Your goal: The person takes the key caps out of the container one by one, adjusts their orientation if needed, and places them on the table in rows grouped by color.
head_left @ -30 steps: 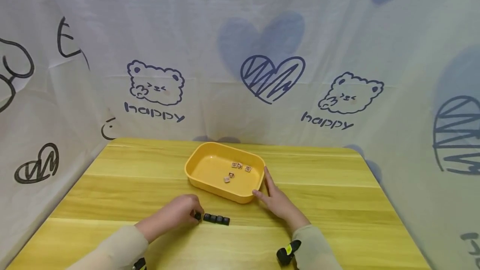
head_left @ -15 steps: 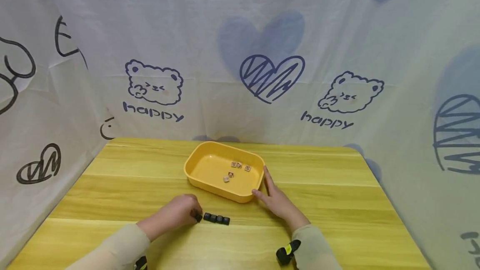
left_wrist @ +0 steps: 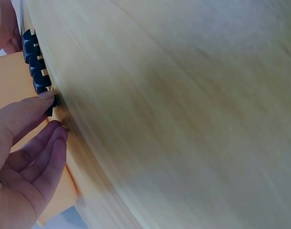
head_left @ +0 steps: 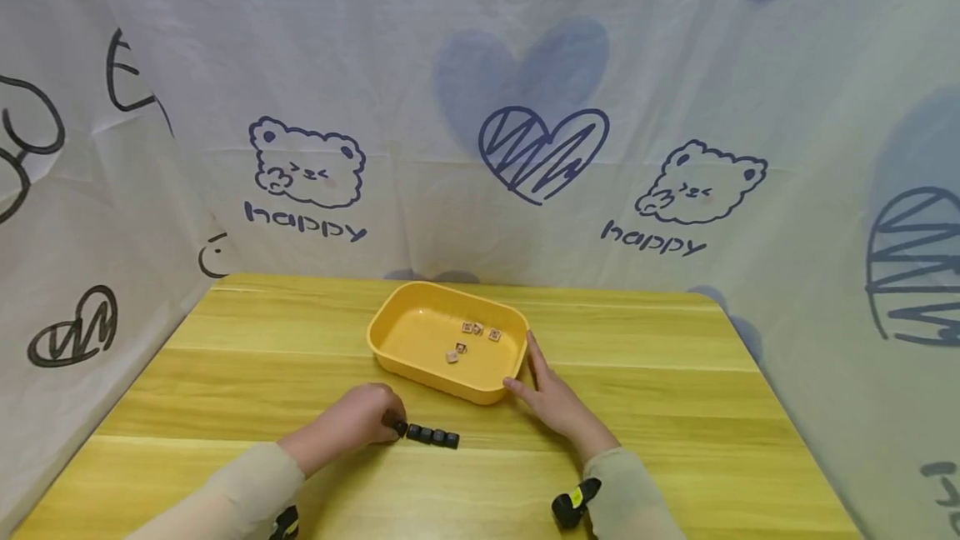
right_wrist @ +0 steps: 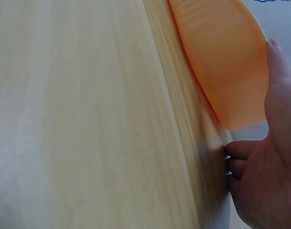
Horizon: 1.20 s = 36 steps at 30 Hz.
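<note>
My left hand (head_left: 367, 417) pinches a small black keycap (head_left: 401, 427) at the left end of a row of black keycaps (head_left: 432, 436). In the left wrist view its thumb (left_wrist: 46, 97) lies on that keycap (left_wrist: 50, 109), with the other fingertips (left_wrist: 59, 130) just below. The yellow tray (head_left: 423, 375) stands behind the row, holding several small pale brown square pieces (head_left: 467, 328). At its near right corner my right hand (head_left: 558, 407) holds it, thumb on the front side and fingers along the right side. Part of the pinched keycap is hidden by the fingers.
The wood-grain table (head_left: 675, 407) runs back to a white cloth (head_left: 420, 65) printed with hearts and bears. More of this cloth hangs at both sides. A black strap (head_left: 573, 507) sits by the right sleeve.
My left hand has turned the black keycap slightly and brought it up against the left end of the row. The right hand and the tray have stayed put.
</note>
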Tool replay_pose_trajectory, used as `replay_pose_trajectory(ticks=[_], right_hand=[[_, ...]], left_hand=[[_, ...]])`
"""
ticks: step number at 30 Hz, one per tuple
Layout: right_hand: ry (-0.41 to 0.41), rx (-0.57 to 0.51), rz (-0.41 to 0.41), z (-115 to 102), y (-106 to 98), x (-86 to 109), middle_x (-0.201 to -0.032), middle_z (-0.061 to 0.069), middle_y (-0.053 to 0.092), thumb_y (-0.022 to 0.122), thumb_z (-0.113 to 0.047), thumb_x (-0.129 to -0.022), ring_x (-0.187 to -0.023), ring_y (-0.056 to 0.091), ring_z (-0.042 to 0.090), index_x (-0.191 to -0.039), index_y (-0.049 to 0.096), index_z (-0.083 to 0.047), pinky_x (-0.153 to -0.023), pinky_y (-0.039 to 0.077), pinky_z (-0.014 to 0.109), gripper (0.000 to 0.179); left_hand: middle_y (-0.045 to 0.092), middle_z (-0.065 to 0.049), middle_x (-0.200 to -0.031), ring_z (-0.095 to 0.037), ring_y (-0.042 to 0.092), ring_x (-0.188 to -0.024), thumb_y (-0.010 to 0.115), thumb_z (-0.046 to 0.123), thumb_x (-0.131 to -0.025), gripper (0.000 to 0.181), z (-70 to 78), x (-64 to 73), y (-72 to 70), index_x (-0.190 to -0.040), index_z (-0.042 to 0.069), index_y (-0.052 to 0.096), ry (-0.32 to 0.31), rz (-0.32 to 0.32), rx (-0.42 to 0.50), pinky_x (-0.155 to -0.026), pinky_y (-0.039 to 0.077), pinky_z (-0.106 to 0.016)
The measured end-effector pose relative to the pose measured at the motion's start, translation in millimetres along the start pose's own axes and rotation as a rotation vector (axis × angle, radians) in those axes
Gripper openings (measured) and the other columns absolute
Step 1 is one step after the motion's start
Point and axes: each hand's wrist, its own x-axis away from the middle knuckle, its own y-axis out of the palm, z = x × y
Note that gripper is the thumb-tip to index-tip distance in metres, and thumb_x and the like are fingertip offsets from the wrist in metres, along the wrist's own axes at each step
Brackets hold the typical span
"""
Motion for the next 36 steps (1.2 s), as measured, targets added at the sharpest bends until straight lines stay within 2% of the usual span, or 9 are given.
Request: replay_pose_trajectory(ticks=[8, 18, 36], right_hand=[[-0.004, 0.017, 0.005, -1.0, 0.0, 0.5, -0.160, 0.013, 0.014, 0.057, -0.043, -0.098, -0.142, 0.021, 0.039, -0.157, -0.005, -0.023, -0.112, 0.020, 0.056, 0.088], [-0.009, 0.023, 0.003, -2.1, -1.1, 0.3, -0.159, 0.014, 0.015, 0.056, -0.042, -0.098, -0.142, 0.021, 0.040, -0.157, -0.006, -0.022, -0.112, 0.020, 0.056, 0.088], [0.000, 0.017, 0.002, -3.9, -1.9, 1.9, -0.159, 0.014, 0.015, 0.056, -0.043, -0.098, -0.142, 0.021, 0.040, -0.157, -0.005, -0.022, -0.112, 0.020, 0.056, 0.088]], left_hand=[[0.064, 0.007, -0.077, -0.008, 0.057, -0.070, 0.086, 0.009, -0.071, 0.017, 2.8, 1.7, -0.3, -0.081, 0.011, 0.073, -0.026, -0.004, 0.015, -0.065, 0.050, -0.030], [0.063, 0.006, -0.081, -0.009, 0.056, -0.073, 0.084, 0.010, -0.074, 0.017, 6.6, 1.7, -2.2, -0.087, 0.011, 0.073, -0.097, -0.041, 0.012, -0.066, 0.049, -0.032], [0.061, 0.009, -0.080, -0.007, 0.054, -0.071, 0.086, 0.017, -0.073, 0.021, 7.3, -0.3, -0.2, -0.089, 0.014, 0.073, -0.078, -0.045, -0.027, -0.066, 0.049, -0.031]])
